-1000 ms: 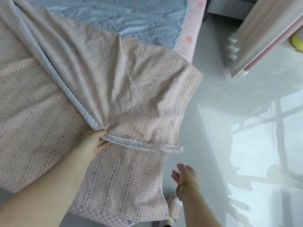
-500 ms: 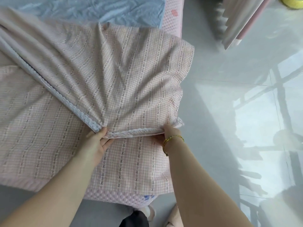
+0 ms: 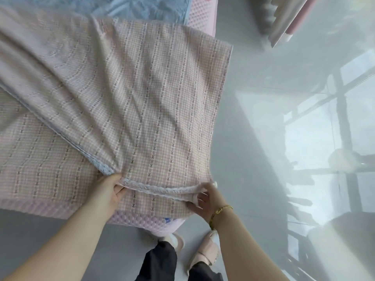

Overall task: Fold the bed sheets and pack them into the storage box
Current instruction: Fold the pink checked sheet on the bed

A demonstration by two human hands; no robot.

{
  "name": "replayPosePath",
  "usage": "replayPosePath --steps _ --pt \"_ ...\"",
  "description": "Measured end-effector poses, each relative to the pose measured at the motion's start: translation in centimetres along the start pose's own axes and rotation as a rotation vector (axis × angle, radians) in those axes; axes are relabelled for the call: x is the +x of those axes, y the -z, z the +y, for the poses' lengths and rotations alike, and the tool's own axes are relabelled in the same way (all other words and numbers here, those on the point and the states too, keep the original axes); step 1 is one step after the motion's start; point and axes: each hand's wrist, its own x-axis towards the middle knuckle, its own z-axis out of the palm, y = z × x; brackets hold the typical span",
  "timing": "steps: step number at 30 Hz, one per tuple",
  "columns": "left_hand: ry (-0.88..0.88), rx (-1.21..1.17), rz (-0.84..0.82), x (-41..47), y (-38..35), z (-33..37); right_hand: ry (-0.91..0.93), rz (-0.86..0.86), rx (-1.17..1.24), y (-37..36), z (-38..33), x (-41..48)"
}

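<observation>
Pink checked sheet lies spread over the mattress, with one layer doubled back on itself. The doubled flap runs away from the person toward 12 o'clock. Its right side hangs just past the bed edge, over the grey floor.

Near edge of the flap is the trimmed hem, and both hands are on it. It is the closest part of the sheet to the body.

- Left hand: closed on the hem's left corner, where the trim turns and climbs toward 10 o'clock. Thumb on top; fingers are hidden, apparently tucked under the cloth.
- Right hand: fingers curled, pinching the hem's right end at the flap's free corner. Bracelet on that wrist.

Key relation: the held hem runs roughly 9 to 3 o'clock between the hands, sagging a little in the middle, with the right end slightly nearer the body. The flap's long axis runs 12 to 6, square to the hem. Judgement: the next fold probably carries this hem along that axis, so both hands need to travel together or the edge will skew. Neither hand is nearer; both are already on the cloth.

Blue sheet lies on the bed at 12 o'clock, partly under the pink one and not in hand. No storage box in view. Packing not yet begun, I judge.
</observation>
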Motion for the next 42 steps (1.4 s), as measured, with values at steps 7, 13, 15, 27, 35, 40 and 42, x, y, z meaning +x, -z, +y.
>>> replayPosePath --steps 7,13,15,27,35,40,42 --pt "0.005 0.003 0.045 -0.6 -0.3 -0.8 0.065 -0.008 -0.151 -0.7 1.4 0.3" --pt "0.006 0.022 -0.011 -3.2 1.1 -3.0 0.206 0.01 -0.277 2.4 3.4 -0.4" --pt "0.024 0.063 -0.014 -2.9 1.2 -2.9 0.208 0.055 -0.313 2.1 3.4 0.0" --pt "-0.137 0.526 -0.163 -2.9 3.1 -2.6 1.2 0.541 -0.936 -3.8 3.0 -1.5" --pt "-0.561 1.11 -0.043 4.0 10.5 6.2 1.581 0.447 -1.437 -18.8 11.6 1.3" --pt "-1.066 1.451 -0.068 8.8 12.4 11.7 1.424 0.503 -1.513 -24.8 11.5 2.6" --pt "-1.3 1.548 -0.026 10.6 12.3 12.7 1.542 0.58 -1.471 -25.5 11.4 3.0"
